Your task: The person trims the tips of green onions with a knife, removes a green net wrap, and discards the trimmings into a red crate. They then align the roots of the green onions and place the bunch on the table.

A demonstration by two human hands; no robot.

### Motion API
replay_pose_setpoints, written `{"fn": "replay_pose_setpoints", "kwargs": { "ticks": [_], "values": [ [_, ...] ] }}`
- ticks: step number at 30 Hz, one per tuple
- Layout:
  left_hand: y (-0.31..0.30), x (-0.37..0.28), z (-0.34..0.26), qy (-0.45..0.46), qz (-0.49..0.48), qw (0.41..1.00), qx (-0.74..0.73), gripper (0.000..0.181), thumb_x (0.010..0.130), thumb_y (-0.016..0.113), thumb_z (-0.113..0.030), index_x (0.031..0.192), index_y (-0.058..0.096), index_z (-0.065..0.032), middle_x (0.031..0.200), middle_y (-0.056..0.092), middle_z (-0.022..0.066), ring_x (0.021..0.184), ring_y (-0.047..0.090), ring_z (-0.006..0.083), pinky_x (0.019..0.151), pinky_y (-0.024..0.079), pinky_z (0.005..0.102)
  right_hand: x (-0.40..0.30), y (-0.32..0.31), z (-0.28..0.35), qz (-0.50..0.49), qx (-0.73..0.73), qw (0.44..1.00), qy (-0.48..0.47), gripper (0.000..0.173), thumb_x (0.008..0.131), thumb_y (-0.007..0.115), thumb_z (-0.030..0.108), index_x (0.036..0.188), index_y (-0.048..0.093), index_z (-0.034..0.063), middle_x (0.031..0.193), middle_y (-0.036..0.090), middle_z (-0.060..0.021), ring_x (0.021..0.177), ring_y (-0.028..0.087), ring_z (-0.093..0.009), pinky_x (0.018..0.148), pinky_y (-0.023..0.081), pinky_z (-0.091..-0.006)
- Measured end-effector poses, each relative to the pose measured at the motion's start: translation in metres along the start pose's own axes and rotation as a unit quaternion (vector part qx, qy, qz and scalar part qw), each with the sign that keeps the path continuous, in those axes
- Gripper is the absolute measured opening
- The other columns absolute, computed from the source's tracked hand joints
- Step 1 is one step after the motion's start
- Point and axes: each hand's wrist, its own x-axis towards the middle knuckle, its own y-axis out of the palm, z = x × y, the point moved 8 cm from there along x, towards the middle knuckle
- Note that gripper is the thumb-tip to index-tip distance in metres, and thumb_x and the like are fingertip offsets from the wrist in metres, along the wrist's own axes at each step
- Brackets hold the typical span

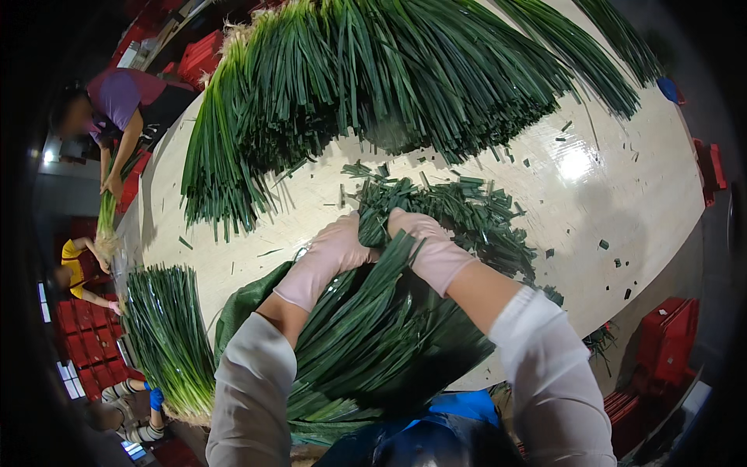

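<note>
Both of my hands wear thin pale pink gloves and meet over the near middle of the table. My left hand (335, 251) grips the near-left side of a clump of cut green leaf ends (376, 213). On the clump's right side is my right hand (429, 245), closed into it, its fingertips hidden. More chopped leaf pieces (496, 227) are heaped just beyond and to the right. Under my wrists, long loose allium leaves (362, 333) lie on a dark green woven sack (248, 306) at the table's near edge.
Rooted allium bundles (379, 76) line the table's (618, 192) far side; another bundle (169, 333) lies left. Leaf scraps dot the top. Beyond the left edge, a person in purple (117, 99) holds a bunch, with two others nearby. Red crates (668, 338) stand at right.
</note>
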Motion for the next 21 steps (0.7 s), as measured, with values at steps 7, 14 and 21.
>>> {"fn": "replay_pose_setpoints", "kwargs": {
  "ticks": [7,14,21],
  "values": [
    [0.001,0.0,0.002,0.033,-0.015,0.999,-0.005,0.097,0.061,0.077,-0.056,0.132,0.045,0.0016,0.121,0.059,0.0255,0.113,0.057,0.038,0.095,0.046,0.0392,-0.014,0.033,-0.093,-0.028,0.172,0.978,0.113,0.038,0.094,0.044,0.028,0.104,0.06,-0.0059,0.11,0.062,-0.0273,0.11,0.059,-0.037,0.09,0.048,-0.04],
    [0.004,0.002,0.01,0.051,-0.015,0.998,-0.019,0.094,0.064,0.077,-0.056,0.13,0.046,0.0027,0.12,0.06,0.0256,0.113,0.057,0.0382,0.096,0.045,0.0398,-0.139,-0.016,-0.144,-0.034,-0.002,0.991,0.127,0.027,0.092,0.047,0.016,0.107,0.051,-0.0071,0.093,0.064,-0.029,0.092,0.063,-0.041,0.077,0.051,-0.0464],
    [0.006,0.002,-0.008,0.077,0.054,0.987,-0.134,0.105,0.06,0.08,-0.059,0.137,0.041,0.0013,0.131,0.053,0.0249,0.125,0.05,0.0335,0.103,0.04,0.0389,-0.165,-0.004,-0.141,-0.078,0.009,0.996,0.045,0.015,0.085,0.052,0.009,0.096,0.051,-0.0003,0.08,0.064,-0.0243,0.079,0.064,-0.042,0.07,0.051,-0.0487]
  ]
}}
